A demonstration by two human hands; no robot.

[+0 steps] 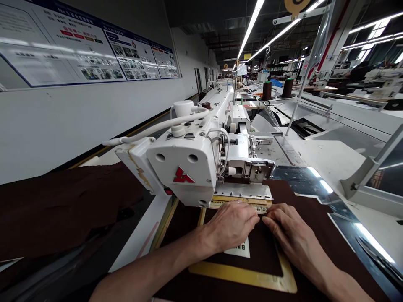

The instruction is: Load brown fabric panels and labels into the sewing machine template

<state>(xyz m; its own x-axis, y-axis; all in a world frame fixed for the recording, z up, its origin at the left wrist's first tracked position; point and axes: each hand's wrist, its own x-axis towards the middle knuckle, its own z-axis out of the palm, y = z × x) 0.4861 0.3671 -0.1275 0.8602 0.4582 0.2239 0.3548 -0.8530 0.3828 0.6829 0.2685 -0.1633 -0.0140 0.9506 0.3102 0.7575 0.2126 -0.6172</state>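
My left hand (231, 222) lies over the upper part of a yellow template frame (242, 274), fingers curled under and closed. Close beside it, my right hand (291, 230) bends its fingers into a pinch at the frame's upper right corner. The fingertips nearly meet, and what they grip is hidden. Dark brown fabric (264, 247) shows inside the frame and spreads around it. A white label (241, 248) with black print lies in the frame, partly under my left hand. Just ahead stands a white sewing machine head (185, 163), its metal clamp plate (242, 191) above the frame's far edge.
More dark brown fabric (63, 205) is draped at the left. Black-handled scissors (378, 256) appear to lie at the right edge. Brown thread cones (287, 89) stand farther back. A slanted clear-panel stand (362, 176) rises at the right, and a wall with posters (88, 46) runs along the left.
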